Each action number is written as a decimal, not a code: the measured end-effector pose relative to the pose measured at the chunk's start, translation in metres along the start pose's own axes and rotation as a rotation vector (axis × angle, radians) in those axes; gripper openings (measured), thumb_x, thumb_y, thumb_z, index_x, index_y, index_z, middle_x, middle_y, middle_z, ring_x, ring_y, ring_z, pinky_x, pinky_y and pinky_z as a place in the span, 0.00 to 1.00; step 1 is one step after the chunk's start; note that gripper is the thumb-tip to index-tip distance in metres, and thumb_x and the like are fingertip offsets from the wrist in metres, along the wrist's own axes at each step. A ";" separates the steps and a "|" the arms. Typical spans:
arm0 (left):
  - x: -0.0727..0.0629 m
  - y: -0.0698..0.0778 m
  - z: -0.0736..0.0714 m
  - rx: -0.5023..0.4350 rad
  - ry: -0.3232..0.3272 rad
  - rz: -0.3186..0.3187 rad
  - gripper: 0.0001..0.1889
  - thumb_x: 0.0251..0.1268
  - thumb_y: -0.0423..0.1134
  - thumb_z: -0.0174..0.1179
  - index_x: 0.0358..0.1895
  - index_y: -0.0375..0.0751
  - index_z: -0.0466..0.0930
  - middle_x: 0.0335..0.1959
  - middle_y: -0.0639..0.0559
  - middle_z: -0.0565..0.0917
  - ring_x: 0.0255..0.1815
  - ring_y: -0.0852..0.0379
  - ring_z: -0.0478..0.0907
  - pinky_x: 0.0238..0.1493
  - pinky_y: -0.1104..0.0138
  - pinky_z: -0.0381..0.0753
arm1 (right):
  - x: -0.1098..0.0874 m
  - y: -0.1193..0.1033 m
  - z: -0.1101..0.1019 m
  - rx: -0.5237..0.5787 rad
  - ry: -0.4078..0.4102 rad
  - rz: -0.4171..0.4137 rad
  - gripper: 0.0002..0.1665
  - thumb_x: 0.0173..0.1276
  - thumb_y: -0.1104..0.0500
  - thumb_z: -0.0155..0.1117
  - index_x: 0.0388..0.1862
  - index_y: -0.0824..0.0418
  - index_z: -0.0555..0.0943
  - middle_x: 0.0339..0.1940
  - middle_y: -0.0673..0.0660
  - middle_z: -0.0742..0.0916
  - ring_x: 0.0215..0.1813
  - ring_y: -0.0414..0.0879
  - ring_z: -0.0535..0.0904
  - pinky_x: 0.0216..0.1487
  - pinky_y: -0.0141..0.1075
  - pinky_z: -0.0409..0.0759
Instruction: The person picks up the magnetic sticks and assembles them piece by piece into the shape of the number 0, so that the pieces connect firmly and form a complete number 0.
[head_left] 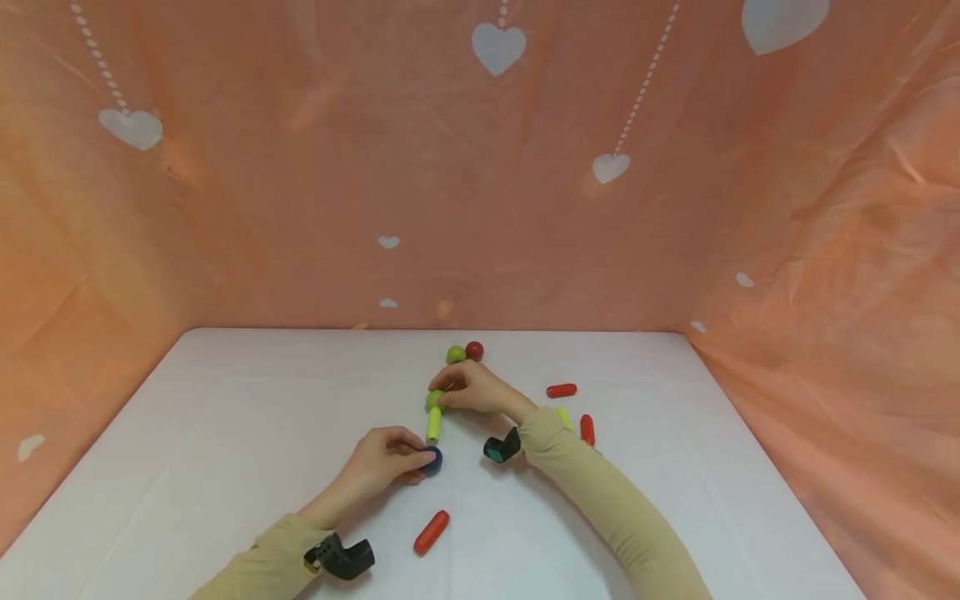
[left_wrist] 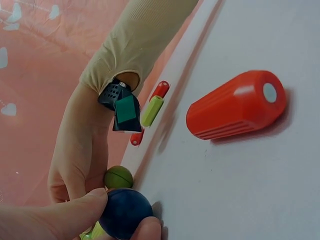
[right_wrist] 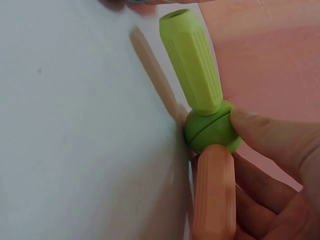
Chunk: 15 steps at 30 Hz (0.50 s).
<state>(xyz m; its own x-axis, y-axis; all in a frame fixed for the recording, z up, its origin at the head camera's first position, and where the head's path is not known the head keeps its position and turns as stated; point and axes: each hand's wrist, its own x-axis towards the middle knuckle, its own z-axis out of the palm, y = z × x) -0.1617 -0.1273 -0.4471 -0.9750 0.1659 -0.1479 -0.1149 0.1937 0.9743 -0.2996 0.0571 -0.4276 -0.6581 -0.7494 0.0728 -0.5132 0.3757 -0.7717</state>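
Nearest the viewer, a red rod (head_left: 431, 533) lies aslant on the white table (head_left: 247, 417); the left wrist view shows a pale disc set in its end. Beyond it, the left hand (head_left: 386, 458) pinches a blue ball (head_left: 432, 461) between thumb and fingers. Each wrist bears a small black device (head_left: 341, 557) over a beige sleeve. Just past the blue ball, and apart from it, stands the near end of a lime rod (head_left: 433, 425), which shows a dark hollow in the right wrist view. The rod's other end meets a green ball (head_left: 435, 401), gripped between the thumb and fingers of the right hand (head_left: 480, 390); an orange rod (right_wrist: 215, 195) touches this ball on another side. The two hands are apart. To the right of the right forearm lie a second red rod (head_left: 587, 429), a partly hidden yellow-green rod (head_left: 564, 417) and, farther off, a third red rod (head_left: 562, 390). Near the far edge, a second green ball (head_left: 456, 354) sits beside a red ball (head_left: 475, 351). Behind hangs an orange cloth (head_left: 300, 208) printed with white hearts.
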 end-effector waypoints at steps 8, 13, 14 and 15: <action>0.002 -0.001 0.004 -0.023 0.062 -0.038 0.13 0.59 0.32 0.67 0.40 0.26 0.76 0.31 0.42 0.82 0.28 0.52 0.83 0.33 0.62 0.85 | -0.001 -0.001 0.000 0.000 -0.002 -0.015 0.13 0.64 0.65 0.67 0.47 0.65 0.83 0.46 0.55 0.85 0.48 0.45 0.81 0.49 0.31 0.79; 0.005 -0.002 0.005 -0.024 0.078 -0.039 0.13 0.59 0.32 0.66 0.40 0.26 0.76 0.31 0.41 0.81 0.28 0.52 0.83 0.33 0.63 0.85 | -0.001 0.000 0.000 -0.007 -0.003 -0.017 0.13 0.64 0.65 0.66 0.48 0.65 0.83 0.46 0.55 0.85 0.48 0.43 0.81 0.48 0.30 0.79; 0.005 -0.002 0.005 -0.024 0.078 -0.044 0.13 0.59 0.32 0.66 0.41 0.26 0.76 0.31 0.41 0.81 0.28 0.52 0.83 0.33 0.63 0.85 | -0.001 0.000 0.000 -0.009 -0.001 -0.019 0.13 0.64 0.65 0.66 0.47 0.65 0.83 0.45 0.55 0.85 0.48 0.43 0.81 0.48 0.30 0.79; 0.006 -0.001 0.005 -0.023 0.078 -0.047 0.13 0.59 0.32 0.66 0.41 0.26 0.76 0.31 0.41 0.82 0.28 0.52 0.83 0.33 0.63 0.85 | -0.001 0.000 0.000 -0.012 0.001 -0.018 0.13 0.64 0.65 0.67 0.48 0.65 0.83 0.45 0.55 0.85 0.47 0.43 0.81 0.47 0.30 0.79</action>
<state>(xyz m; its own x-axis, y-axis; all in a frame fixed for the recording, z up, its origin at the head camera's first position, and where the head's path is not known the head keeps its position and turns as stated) -0.1660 -0.1216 -0.4500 -0.9802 0.0812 -0.1806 -0.1641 0.1767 0.9705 -0.2984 0.0577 -0.4276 -0.6494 -0.7555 0.0868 -0.5311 0.3688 -0.7628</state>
